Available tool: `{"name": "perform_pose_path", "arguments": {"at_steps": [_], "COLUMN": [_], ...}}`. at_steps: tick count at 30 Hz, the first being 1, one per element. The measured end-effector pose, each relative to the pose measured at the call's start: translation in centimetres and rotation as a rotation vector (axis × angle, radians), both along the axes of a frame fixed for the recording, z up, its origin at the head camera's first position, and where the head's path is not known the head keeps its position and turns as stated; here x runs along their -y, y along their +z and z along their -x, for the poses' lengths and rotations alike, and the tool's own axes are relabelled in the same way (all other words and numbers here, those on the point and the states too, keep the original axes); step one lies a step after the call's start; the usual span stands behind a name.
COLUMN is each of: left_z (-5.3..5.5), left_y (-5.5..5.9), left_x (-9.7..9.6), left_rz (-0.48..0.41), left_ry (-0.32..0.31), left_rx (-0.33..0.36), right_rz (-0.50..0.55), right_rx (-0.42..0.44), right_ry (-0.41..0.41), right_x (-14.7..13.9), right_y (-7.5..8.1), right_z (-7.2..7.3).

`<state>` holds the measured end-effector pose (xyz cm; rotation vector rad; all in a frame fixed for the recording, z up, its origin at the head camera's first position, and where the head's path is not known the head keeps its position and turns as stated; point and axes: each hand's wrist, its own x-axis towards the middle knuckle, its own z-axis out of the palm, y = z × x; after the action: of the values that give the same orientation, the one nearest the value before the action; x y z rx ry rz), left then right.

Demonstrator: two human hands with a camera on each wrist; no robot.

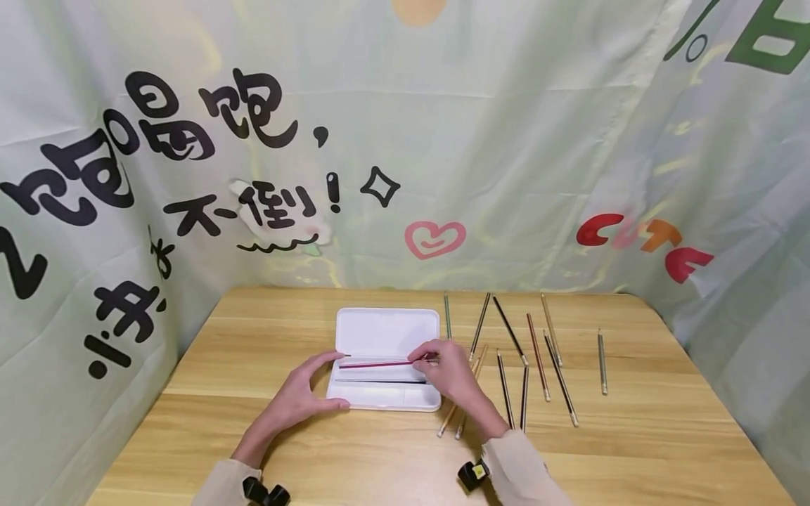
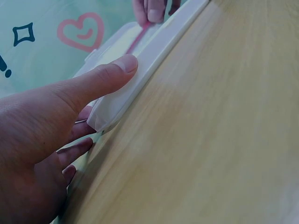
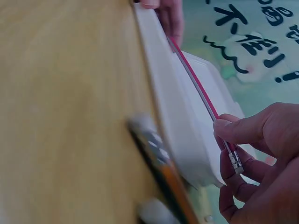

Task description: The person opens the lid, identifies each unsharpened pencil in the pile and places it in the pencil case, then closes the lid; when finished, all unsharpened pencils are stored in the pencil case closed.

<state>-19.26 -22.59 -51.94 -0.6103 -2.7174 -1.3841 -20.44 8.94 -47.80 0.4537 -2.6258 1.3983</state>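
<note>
A white pencil case (image 1: 373, 398) lies with its lid (image 1: 387, 330) folded back, away from me. My left hand (image 1: 300, 393) holds the case's left end, its thumb on the near edge and its fingers at the far side. Between thumb and fingers, my right hand (image 1: 451, 369) pinches a red pencil (image 3: 198, 86) close to its eraser end. The red pencil stretches leftward over the case, toward the left fingers. Inside the case, a dark pencil (image 1: 380, 381) shows as a thin line.
Several loose pencils lie right of the case, among them a brown one (image 1: 538, 357), a black one (image 1: 509, 330) and a grey one (image 1: 602, 362). Natural-wood pencils (image 1: 448, 420) lie under the right forearm. A printed curtain (image 1: 506, 161) hangs behind the wooden table (image 1: 253, 337).
</note>
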Motion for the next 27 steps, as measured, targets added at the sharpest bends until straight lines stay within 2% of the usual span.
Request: {"name": "perform_pose_path", "arguments": {"at_steps": [6,16,22,27], "left_z": [-0.1,0.1,0.2,0.1], "left_y": [0.0,0.1,-0.1,-0.3], "left_x": [0.0,0.2,0.2,0.1], "left_rz": [0.000,0.009,0.018,0.014], "left_ry": [-0.006,-0.004,-0.006,-0.004], "left_rx": [-0.003,-0.008,-0.019,-0.018], "right_rz": [-0.067,-0.080,-0.031,0.032], "right_rx": [-0.007,-0.023,0.043,0.050], "right_ry": [0.003,0.016,0.006,-0.008], "right_x": [1.0,1.2,0.4,-1.3], "right_y": [-0.5,-0.5,0.2,1.2], "right_z": [-0.3,-0.3,-0.5,-0.9]}}
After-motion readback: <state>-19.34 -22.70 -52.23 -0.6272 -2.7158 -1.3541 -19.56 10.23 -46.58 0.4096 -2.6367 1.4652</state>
